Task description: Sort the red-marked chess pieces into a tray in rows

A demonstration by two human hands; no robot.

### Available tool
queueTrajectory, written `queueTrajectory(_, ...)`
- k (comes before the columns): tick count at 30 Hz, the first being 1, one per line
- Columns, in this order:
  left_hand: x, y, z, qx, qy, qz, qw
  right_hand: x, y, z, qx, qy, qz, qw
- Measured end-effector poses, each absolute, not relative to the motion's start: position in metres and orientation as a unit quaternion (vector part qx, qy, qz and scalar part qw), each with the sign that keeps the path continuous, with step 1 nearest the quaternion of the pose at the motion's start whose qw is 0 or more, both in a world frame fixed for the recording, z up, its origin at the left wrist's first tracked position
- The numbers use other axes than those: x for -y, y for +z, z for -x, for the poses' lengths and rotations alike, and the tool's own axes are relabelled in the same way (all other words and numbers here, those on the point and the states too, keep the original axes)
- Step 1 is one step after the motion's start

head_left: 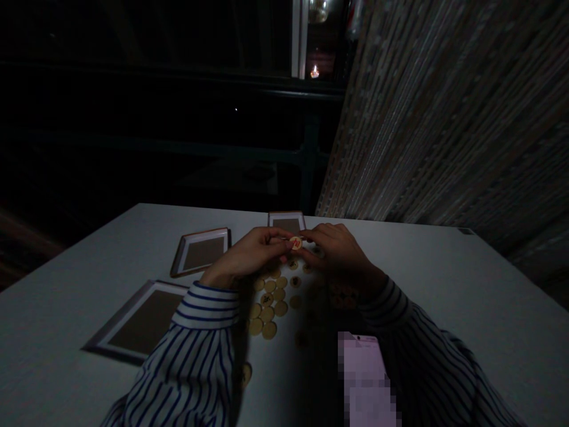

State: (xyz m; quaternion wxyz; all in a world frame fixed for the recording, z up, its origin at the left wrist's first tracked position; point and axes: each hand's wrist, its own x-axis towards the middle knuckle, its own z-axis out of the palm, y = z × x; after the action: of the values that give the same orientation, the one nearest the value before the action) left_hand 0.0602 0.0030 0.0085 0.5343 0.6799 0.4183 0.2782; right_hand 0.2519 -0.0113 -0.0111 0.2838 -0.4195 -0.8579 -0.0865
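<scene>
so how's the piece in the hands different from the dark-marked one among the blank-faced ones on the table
The held piece carries a red mark; the dark-marked piece a dark one. The held piece is raised between the left hand and right hand; the dark-marked piece lies among blank-faced pieces on the table. Both are round, yellowish discs with a marked face showing.

Dim; near black beyond far edge of counter (444, 284), where a small light (315, 72) glowed. Held disc (296, 243) caught light; heavy shadow fell between sleeves (202, 338) toward near edge. Phone (371, 379) looked pixelated.
</scene>
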Motion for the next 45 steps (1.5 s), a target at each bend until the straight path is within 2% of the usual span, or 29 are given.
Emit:
queueTrajectory(17, 0.0, 0.011, -0.07, -0.389, 0.326, -0.679, 0.53, 0.028, 0.018, -0.295, 0.857, -0.045, 0.455, 0.238)
queueTrajectory(29, 0.007, 0.011, -0.086, -0.398, 0.315, -0.702, 0.5, 0.033, 0.024, -0.316, 0.839, -0.023, 0.48, 0.254)
queueTrajectory(45, 0.02, 0.017, -0.111, -0.445, 0.39, -0.666, 0.453, 0.039, 0.029, -0.32, 0.844, -0.021, 0.46, 0.274)
